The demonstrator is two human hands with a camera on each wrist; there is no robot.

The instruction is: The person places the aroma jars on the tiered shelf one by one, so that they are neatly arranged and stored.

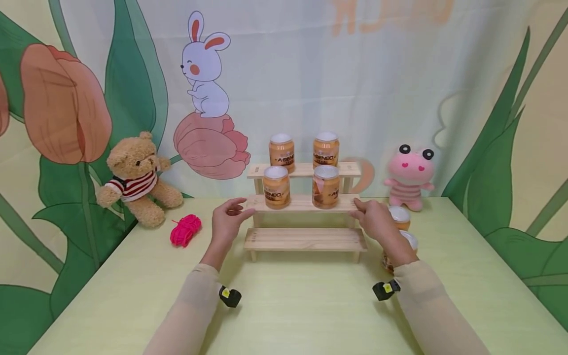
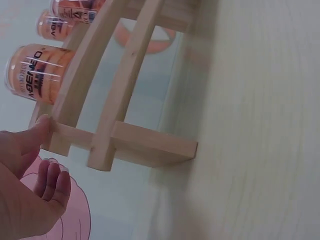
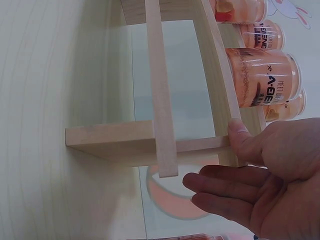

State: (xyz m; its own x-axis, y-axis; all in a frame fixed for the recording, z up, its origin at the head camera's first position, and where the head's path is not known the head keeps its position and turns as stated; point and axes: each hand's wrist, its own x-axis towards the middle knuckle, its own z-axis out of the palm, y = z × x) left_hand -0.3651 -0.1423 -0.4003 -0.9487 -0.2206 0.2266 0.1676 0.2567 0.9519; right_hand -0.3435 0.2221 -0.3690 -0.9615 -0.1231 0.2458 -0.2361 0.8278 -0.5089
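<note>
A three-tier wooden display rack [image 1: 306, 239] stands in the middle of the table. My left hand [image 1: 227, 220] holds the left end of its middle shelf, thumb at the front edge; in the left wrist view its lower fingers curl loosely below. At the shelf's right end, my right hand [image 1: 378, 220] pinches the wood, its thumb [image 3: 239, 131] against the front edge and other fingers under it. Two orange cans with clear lids, a left can [image 1: 276, 187] and a right can [image 1: 326, 187], sit on the middle shelf. Two more, a left can [image 1: 281, 152] and a right can [image 1: 326, 150], stand on the top shelf.
Beside my right forearm, partly hidden, are two more cans, a far can [image 1: 400, 217] and a near can [image 1: 409, 238]. A pink plush toy [image 1: 410, 175] sits behind them. At left are a teddy bear [image 1: 139, 180] and a pink yarn bundle [image 1: 186, 230]. A printed curtain [image 1: 284, 74] hangs behind.
</note>
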